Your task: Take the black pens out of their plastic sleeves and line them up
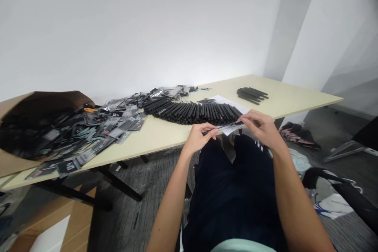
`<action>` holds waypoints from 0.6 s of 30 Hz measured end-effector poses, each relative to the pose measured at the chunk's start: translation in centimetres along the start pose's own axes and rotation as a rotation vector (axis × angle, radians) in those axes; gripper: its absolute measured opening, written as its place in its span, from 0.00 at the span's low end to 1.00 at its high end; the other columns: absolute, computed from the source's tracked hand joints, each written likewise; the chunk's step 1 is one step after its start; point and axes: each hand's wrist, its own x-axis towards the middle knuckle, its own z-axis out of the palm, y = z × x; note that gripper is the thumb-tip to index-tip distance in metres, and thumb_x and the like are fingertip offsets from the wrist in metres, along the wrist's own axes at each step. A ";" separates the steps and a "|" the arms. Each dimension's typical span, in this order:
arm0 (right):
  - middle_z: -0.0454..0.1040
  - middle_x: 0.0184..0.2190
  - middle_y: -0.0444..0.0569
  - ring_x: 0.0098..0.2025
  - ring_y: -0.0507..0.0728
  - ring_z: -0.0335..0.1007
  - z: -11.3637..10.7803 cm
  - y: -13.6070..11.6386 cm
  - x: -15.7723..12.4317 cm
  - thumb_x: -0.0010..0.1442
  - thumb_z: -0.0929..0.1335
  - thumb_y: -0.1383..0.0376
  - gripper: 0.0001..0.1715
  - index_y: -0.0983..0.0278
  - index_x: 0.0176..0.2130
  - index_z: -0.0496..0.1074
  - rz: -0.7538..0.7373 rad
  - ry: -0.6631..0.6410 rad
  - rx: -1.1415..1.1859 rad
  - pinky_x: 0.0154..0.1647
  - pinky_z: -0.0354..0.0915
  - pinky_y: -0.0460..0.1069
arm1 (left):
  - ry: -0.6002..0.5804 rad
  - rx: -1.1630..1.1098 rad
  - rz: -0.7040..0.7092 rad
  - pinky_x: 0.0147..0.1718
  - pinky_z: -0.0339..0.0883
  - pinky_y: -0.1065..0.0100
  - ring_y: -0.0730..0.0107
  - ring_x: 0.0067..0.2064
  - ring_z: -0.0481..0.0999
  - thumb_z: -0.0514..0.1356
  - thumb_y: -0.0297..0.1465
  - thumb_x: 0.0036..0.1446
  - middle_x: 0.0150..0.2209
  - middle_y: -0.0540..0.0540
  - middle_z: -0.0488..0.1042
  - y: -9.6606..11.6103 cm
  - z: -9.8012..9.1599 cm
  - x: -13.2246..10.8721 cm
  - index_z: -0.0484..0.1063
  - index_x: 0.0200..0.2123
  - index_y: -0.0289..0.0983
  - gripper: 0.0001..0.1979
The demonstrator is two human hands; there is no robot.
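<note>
My left hand (201, 138) and my right hand (261, 126) both pinch a thin black rod in a clear plastic sleeve (224, 127), holding it level over the table's front edge. Behind my hands, a long fanned row of similar black rods (189, 112) lies on the pale table (283, 94). White paper sheets (228, 104) lie under the row's right end and beneath the held rod. A smaller bundle of black rods (251, 95) lies farther right.
A heap of flat black packets (115, 126) spreads across the table's left side, beside a large cardboard box (38, 104) full of them. A black chair arm (330, 185) is at lower right. Clothing (298, 136) lies on the carpet.
</note>
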 end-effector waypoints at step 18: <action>0.80 0.40 0.52 0.35 0.58 0.74 1.6 -6.8 0.2 0.71 0.67 0.56 0.16 0.63 0.48 0.78 0.049 -0.159 -0.223 0.35 0.64 0.51 | -0.092 0.011 0.021 0.40 0.71 0.68 0.68 0.33 0.79 0.65 0.38 0.65 0.28 0.45 0.80 0.2 -0.1 -0.2 0.80 0.34 0.32 0.15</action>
